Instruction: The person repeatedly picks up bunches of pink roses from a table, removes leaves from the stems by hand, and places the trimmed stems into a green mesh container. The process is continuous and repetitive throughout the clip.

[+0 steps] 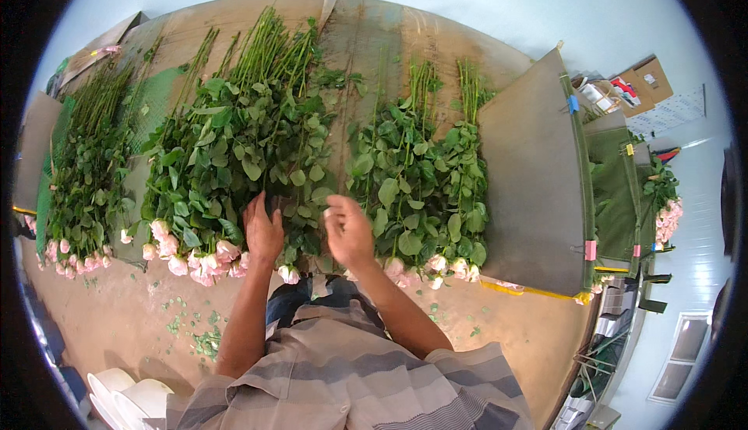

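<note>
A large pile of pale pink roses (238, 146) lies on the bench, blooms at the near edge and stems pointing away. My left hand (263, 231) rests against the right side of this pile, low among the leaves, with its fingers stretched out. A short way to the right is my right hand (348, 231), its fingers curled inward beside the leaves; what they hold, if anything, is hidden. Between my forearms a single pink rose (288, 274) hangs at the bench edge. Right of my right hand lies a smaller group of roses (421, 181).
Another row of roses (89, 165) lies at the far left beside green netting (160, 107). A grey divider panel (538, 181) bounds the right side. Beyond it are green partitions (612, 188) and a cardboard box (647, 83). Fallen leaves (206, 340) litter the floor near white containers (128, 395).
</note>
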`<state>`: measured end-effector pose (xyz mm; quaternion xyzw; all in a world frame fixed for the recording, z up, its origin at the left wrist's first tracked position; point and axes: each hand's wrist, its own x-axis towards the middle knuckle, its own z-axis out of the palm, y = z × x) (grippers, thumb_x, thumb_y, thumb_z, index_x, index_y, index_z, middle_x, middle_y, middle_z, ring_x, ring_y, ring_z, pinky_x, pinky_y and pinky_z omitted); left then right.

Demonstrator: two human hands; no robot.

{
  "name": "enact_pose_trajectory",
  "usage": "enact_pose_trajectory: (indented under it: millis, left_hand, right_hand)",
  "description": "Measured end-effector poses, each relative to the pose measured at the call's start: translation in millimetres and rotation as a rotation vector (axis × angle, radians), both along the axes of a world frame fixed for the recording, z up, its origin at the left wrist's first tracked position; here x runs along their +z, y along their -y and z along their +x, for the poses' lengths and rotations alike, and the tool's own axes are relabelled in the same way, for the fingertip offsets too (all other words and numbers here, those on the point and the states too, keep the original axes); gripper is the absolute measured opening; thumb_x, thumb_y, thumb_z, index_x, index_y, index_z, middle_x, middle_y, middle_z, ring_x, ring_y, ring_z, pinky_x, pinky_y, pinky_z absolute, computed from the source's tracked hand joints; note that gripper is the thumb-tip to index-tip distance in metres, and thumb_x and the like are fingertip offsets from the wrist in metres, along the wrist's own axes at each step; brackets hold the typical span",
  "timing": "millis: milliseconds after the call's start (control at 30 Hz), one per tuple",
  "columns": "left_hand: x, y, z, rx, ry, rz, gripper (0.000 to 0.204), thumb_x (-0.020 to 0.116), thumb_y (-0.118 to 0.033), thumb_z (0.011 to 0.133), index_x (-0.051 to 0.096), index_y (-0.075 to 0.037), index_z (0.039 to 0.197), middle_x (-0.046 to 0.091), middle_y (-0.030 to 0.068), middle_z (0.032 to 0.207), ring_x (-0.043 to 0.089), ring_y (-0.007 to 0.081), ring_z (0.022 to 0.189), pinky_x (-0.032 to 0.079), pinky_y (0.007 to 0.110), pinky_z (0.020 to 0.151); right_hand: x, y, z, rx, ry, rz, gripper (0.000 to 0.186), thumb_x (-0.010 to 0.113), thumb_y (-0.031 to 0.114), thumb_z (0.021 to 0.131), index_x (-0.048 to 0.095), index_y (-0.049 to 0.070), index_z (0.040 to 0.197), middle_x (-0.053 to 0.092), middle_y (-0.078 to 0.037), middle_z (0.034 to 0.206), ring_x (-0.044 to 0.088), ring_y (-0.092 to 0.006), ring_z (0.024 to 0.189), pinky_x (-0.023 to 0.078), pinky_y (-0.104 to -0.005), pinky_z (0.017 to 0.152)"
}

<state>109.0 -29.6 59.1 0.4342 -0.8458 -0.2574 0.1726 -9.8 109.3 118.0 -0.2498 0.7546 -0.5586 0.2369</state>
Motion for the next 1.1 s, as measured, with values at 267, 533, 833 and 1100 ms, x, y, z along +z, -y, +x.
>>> enact_pose_trajectory:
  millis: [267,533,833,1100]
  left_hand:
    - [-8,16,-15,-0.043,0.205,0.066,0.049,0.056,-0.014,0.088,0.043,0.0,0.133,0.057,0.0221,0.119,0.051,0.0395,0.11,0.039,0.044,0.096]
    - [-38,30,-9,-0.086,0.071,0.039,0.043,0.056,-0.019,0.089,0.049,-0.001,0.128,0.06,0.0258,0.109,0.057,0.0427,0.098,0.047,0.047,0.084]
    - [-15,28,-11,-0.05,0.111,0.092,0.044,0.059,-0.015,0.084,0.052,-0.001,0.125,0.063,0.024,0.107,0.059,0.0417,0.098,0.047,0.047,0.085]
    - [-10,31,-9,-0.078,0.111,0.172,0.048,0.059,-0.02,0.088,0.048,-0.005,0.132,0.059,0.0248,0.116,0.056,0.0417,0.107,0.045,0.045,0.092]
  right_hand:
    - [-40,-47,-104,-0.239,-0.664,0.794,0.036,0.058,0.02,0.091,0.054,0.008,0.124,0.058,-0.015,0.112,0.056,-0.0337,0.106,0.05,-0.0433,0.084]
    - [-52,-67,-147,-0.268,-0.307,0.679,0.046,0.064,0.024,0.087,0.054,0.003,0.127,0.062,-0.021,0.114,0.061,-0.0365,0.1,0.05,-0.0461,0.083]
    - [16,-49,-112,-0.299,-0.221,0.363,0.042,0.069,0.022,0.083,0.061,-0.001,0.117,0.066,-0.017,0.104,0.064,-0.0261,0.09,0.05,-0.0402,0.079]
    - [-43,19,-66,-0.146,-0.32,0.584,0.036,0.064,0.025,0.086,0.063,-0.001,0.111,0.065,-0.022,0.103,0.064,-0.0383,0.091,0.051,-0.044,0.078]
